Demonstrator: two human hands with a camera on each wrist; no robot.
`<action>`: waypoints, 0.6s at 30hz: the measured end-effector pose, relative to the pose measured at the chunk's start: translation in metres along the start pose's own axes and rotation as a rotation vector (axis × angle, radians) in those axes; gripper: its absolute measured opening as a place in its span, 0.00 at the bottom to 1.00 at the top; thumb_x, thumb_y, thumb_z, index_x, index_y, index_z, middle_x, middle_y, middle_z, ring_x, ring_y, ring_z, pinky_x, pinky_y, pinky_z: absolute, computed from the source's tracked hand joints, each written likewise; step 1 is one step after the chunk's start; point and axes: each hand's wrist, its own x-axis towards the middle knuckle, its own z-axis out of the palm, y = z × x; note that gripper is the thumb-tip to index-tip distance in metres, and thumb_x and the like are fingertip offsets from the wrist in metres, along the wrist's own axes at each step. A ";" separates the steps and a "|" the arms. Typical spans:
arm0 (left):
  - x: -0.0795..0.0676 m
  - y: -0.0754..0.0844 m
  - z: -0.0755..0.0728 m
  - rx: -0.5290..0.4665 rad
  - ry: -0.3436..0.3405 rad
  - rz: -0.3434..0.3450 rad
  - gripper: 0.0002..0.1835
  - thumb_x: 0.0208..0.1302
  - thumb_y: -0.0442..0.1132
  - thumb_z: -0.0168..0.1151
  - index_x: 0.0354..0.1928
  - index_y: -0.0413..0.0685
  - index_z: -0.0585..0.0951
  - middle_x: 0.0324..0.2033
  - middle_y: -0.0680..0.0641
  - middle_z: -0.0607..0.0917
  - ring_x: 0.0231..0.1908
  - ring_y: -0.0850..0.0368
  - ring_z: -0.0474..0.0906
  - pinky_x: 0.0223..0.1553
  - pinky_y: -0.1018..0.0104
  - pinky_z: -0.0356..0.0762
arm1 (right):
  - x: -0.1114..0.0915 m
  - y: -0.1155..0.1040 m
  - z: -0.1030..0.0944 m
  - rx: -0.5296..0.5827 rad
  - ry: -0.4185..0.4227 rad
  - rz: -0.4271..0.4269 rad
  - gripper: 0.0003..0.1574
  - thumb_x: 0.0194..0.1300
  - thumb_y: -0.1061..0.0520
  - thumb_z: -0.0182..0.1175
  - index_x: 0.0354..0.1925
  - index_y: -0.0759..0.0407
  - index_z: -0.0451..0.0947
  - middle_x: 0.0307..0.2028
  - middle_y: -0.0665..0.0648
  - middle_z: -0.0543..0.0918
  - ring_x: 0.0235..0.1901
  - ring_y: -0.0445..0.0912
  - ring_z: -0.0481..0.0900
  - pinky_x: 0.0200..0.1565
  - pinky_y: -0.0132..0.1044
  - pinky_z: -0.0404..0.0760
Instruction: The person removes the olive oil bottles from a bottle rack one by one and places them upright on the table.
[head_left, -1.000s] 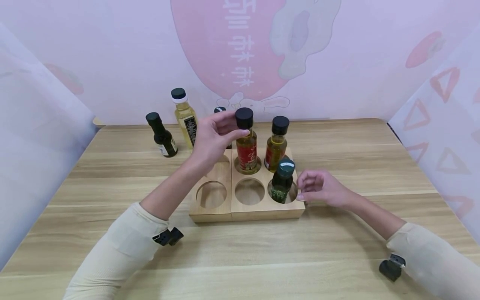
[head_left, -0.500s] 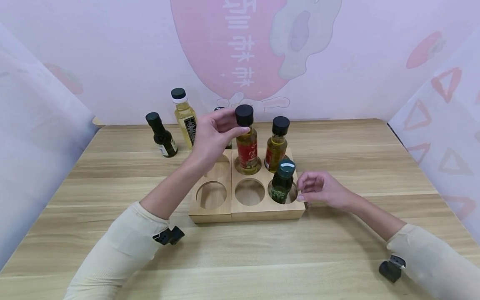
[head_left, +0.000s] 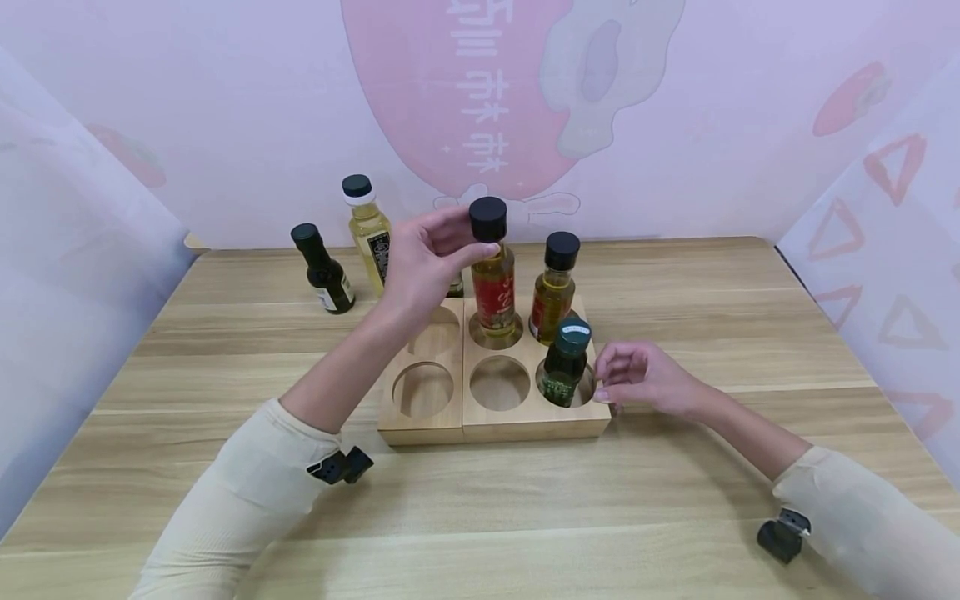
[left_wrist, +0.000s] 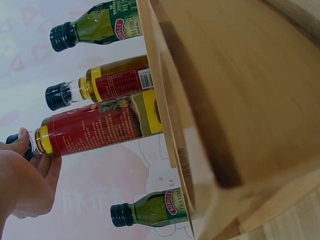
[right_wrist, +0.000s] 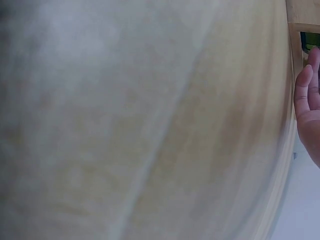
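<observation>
My left hand point(head_left: 423, 262) grips a red-labelled olive oil bottle point(head_left: 494, 292) at its neck, just below the black cap. The bottle stands upright with its base over the back middle hole of a wooden bottle rack point(head_left: 536, 428). In the left wrist view, thumb and fingers close round the neck of this oil bottle point(left_wrist: 92, 129). My right hand point(head_left: 648, 379) is at the rack's right side, fingers loosely bent and fingertips right at the edge. Beside it, a small dark green bottle point(head_left: 564, 367) leans in the front right hole.
A second red-labelled oil bottle point(head_left: 552, 300) sits in the back right hole. Behind the rack's left side stand a clear pale-yellow oil bottle point(head_left: 371, 242) and a small dark bottle point(head_left: 328, 279). Another green bottle point(left_wrist: 152, 209) is partly hidden behind my left hand in the head view.
My left hand has raised the red-labelled bottle slightly, its cap now higher against the wall. The right hand and the other bottles have stayed where they were.
</observation>
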 end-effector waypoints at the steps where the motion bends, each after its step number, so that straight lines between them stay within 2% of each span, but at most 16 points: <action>1: 0.000 0.001 0.000 -0.010 0.003 0.004 0.24 0.61 0.23 0.72 0.60 0.36 0.83 0.50 0.38 0.89 0.44 0.58 0.90 0.54 0.62 0.85 | 0.000 0.000 0.000 0.001 -0.001 0.001 0.11 0.61 0.75 0.65 0.39 0.77 0.72 0.33 0.51 0.86 0.30 0.42 0.82 0.31 0.33 0.86; 11: 0.005 0.005 -0.001 -0.072 0.037 0.003 0.22 0.61 0.21 0.71 0.58 0.33 0.83 0.50 0.39 0.89 0.44 0.59 0.90 0.55 0.61 0.85 | 0.000 0.000 0.000 -0.012 -0.004 0.002 0.10 0.61 0.74 0.65 0.39 0.75 0.73 0.32 0.50 0.85 0.28 0.43 0.82 0.30 0.33 0.85; 18: 0.007 0.006 -0.001 -0.104 0.041 0.043 0.22 0.61 0.20 0.70 0.58 0.31 0.83 0.49 0.37 0.89 0.42 0.59 0.90 0.55 0.60 0.85 | 0.000 0.000 -0.001 -0.006 -0.004 0.002 0.10 0.61 0.74 0.66 0.39 0.73 0.74 0.32 0.50 0.86 0.31 0.41 0.83 0.32 0.32 0.85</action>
